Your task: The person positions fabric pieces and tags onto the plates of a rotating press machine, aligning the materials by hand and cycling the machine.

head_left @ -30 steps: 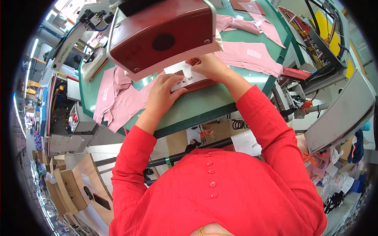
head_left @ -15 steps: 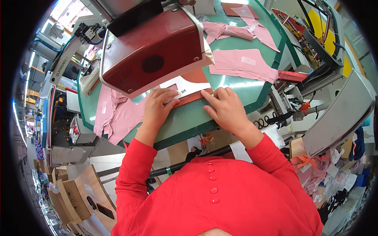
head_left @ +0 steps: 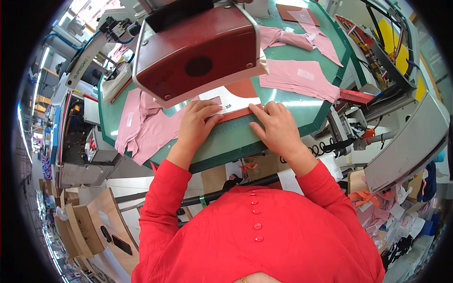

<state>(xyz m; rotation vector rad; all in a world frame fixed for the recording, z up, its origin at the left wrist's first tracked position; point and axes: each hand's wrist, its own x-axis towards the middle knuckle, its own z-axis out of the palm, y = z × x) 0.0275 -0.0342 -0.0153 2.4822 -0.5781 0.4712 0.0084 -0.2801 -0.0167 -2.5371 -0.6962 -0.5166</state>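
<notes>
Left to right. Pink fabric pieces (head_left: 148, 125) lie on the green table (head_left: 222, 148), left of the left hand (head_left: 192, 125). Left forearm runs up and slightly inward in a red sleeve (head_left: 163, 207); hand is palm down, fingers bent, tips over the left end of the white template (head_left: 241, 100), thumb close to the index finger. Can't tell if it's pinching the template or only pressing on it.

Template sits between the hands, flat on a red-brown board (head_left: 244, 88) whose front strip shows along the near edge. The board also shows at the back, past the template's curved edge. Red machine head (head_left: 198, 54) hangs above and behind, hiding part of the table.

Right hand (head_left: 281, 129): palm down, grasping nothing, index fingertip at the template's right front corner, other fingers loosely bent, thumb out to the left over the table. Right forearm angles up and inward. Stacked pink panels (head_left: 292, 80) lie beyond the right hand, well apart from it.
</notes>
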